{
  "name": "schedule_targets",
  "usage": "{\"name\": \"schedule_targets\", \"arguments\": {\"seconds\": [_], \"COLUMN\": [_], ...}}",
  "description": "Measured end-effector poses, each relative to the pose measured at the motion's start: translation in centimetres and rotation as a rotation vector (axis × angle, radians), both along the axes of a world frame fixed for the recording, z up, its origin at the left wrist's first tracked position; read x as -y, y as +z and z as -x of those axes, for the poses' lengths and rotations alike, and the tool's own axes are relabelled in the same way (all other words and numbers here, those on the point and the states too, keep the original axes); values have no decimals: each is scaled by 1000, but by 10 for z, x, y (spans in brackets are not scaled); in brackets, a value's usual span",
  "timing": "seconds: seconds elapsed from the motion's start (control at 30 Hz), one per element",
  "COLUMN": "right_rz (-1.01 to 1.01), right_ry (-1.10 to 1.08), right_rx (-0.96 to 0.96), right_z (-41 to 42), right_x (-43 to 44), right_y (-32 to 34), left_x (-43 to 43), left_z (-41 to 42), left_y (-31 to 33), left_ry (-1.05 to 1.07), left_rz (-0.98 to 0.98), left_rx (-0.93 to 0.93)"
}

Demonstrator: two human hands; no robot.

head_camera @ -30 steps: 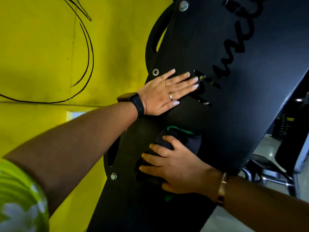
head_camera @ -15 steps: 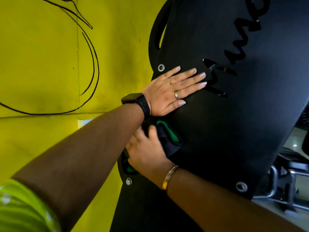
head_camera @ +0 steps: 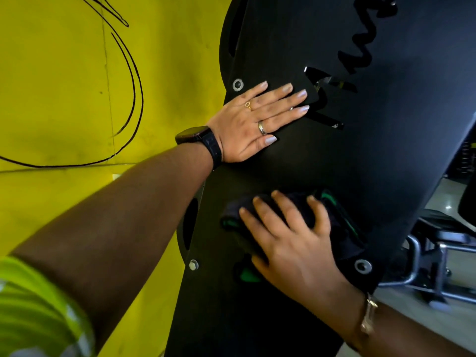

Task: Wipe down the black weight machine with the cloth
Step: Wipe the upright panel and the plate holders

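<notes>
The black weight machine panel [head_camera: 373, 155] fills the right side of the view, with cut-out lettering at its top. My left hand [head_camera: 251, 122] lies flat on the panel, fingers straight and spread, with a black watch on the wrist. Below it, my right hand [head_camera: 286, 238] presses a dark cloth [head_camera: 340, 228] with green edging against the panel, fingers spread over the bunched fabric. A green corner of the cloth shows under the palm.
A yellow wall [head_camera: 64, 99] with thin black curved lines stands close on the left. Silver bolts [head_camera: 362, 266] dot the panel. At lower right, a chrome frame and dark pad of other gym equipment [head_camera: 438, 253] stand on a pale floor.
My right hand has slid the cloth rightward across the panel, away from under my left wrist. My left hand stays flat in the same place on the panel.
</notes>
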State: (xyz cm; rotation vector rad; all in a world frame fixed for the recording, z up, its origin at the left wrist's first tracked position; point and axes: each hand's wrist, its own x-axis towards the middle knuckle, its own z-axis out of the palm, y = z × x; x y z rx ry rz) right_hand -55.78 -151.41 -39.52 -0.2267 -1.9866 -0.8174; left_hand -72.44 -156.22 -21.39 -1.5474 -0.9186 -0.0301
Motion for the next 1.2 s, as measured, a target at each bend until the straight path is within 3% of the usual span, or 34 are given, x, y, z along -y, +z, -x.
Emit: {"name": "schedule_targets", "arguments": {"seconds": [0.1,0.27,0.43,0.57,0.73,0.87,0.97,1.03,1.2], "right_rz": [4,-52,-254,-260,-295,-195,-102,-40,36], "right_ry": [-20,-49,-27,25,-35,-72,-51,-47,-140], "right_rx": [-15,294,546,309,-16,-235,-346,-387,-285], "right_z": [27,59,21,-27,-69,-89,-81,-69,-45], "right_x": [9,23,-2,-18,-37,-53,-49,-43,-22], "right_y": [12,-20,-84,-84,15,49,16,-20,-114], "left_x": [2,-1,0,3,3,7,9,6,4], "left_z": [0,4,1,-4,-7,-12,-9,-2,23], "left_y": [-2,-4,-9,-11,-41,-89,-119,-138,-169], "left_ry": [1,-13,17,20,41,-36,-46,-37,-12], "left_rz": [-13,-45,-54,-59,19,-85,-184,-144,-83], "left_rx": [-6,12,42,37,-39,197,295,274,203]}}
